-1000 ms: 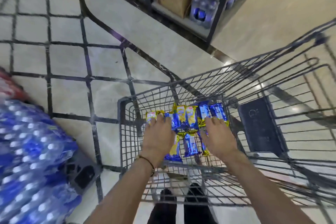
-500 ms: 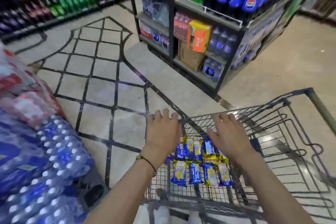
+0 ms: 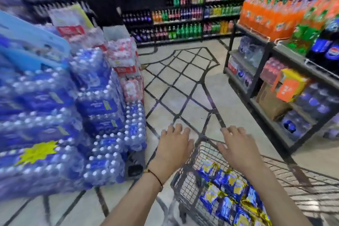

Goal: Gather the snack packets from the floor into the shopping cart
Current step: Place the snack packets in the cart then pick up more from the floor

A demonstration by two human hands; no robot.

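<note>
Both spread-fingered by cart (image 3: 185, 189): left hand (image 3: 174, 149), right hand (image 3: 238, 150).

The shopping cart (image 3: 187, 189) is cut off by the bottom and right edges, and part of its front rim is hidden behind the right hand (image 3: 238, 152). Print on the snack packets (image 3: 227, 183) is smeared beyond reading; the lowest are cropped. The water-bottle packs (image 3: 100, 104) at left are blurred, their labels unreadable.
</note>
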